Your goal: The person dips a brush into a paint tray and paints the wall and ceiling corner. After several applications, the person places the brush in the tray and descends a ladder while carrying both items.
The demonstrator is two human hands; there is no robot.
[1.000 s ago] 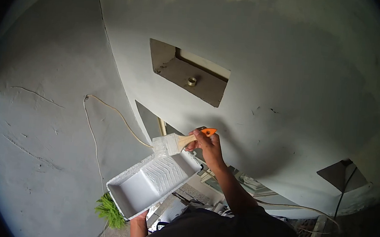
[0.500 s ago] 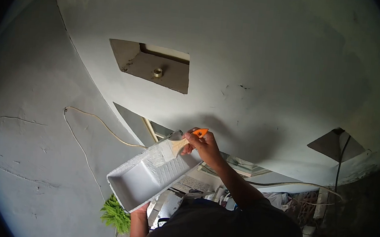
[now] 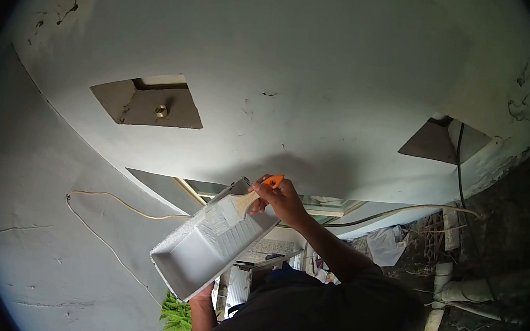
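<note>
A paint tray with white paint in it is tilted in front of my body. My left hand grips it at its lower edge, with most of the fingers hidden beneath. In my right hand is a paintbrush, its wooden handle ending in an orange tip. The brush's paint-coated bristles rest against the tray's ribbed slope, near the upper side wall.
A large grey-white painted surface has two recesses, the left one holding a brass-coloured fitting. A loose cable runs across to the right. Pipes and a white plastic bag are at right; green leaves show below the tray.
My view has turned, so the recesses appear further left and more of the pipes shows at right. The brush stays against the tray's slope, with little movement relative to the tray.
</note>
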